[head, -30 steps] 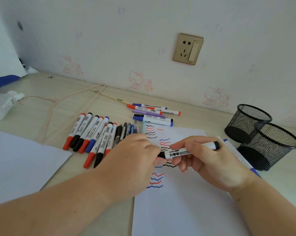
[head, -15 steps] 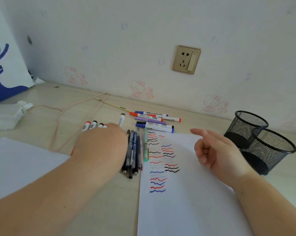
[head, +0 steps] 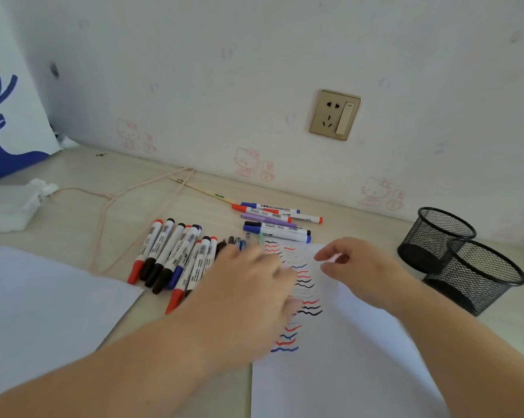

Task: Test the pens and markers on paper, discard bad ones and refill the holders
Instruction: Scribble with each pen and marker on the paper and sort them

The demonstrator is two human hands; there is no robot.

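Note:
A row of whiteboard markers (head: 170,257) with red, black and blue caps lies on the desk left of centre. Thin pens (head: 235,241) lie beside them, mostly hidden under my left hand (head: 248,291), which is blurred, palm down, over the pens and the left edge of the test paper (head: 339,357). Red, blue and black squiggles (head: 303,285) cover that sheet. My right hand (head: 360,270) hovers above the paper with fingers loosely curled and nothing in it. A second group of markers (head: 277,220) lies near the wall. Two black mesh holders (head: 462,260) stand at the right.
A blank white sheet (head: 43,312) lies at the left front. A pink cord (head: 109,203) loops across the desk. A white plastic bag (head: 10,206) sits at far left by a deer-print bag (head: 4,122). A wall socket (head: 334,114) is above the desk.
The black marker held in both hands a second ago is gone from them. My left hand went left to the marker row, then came back right over the thin pens. My right hand stays empty.

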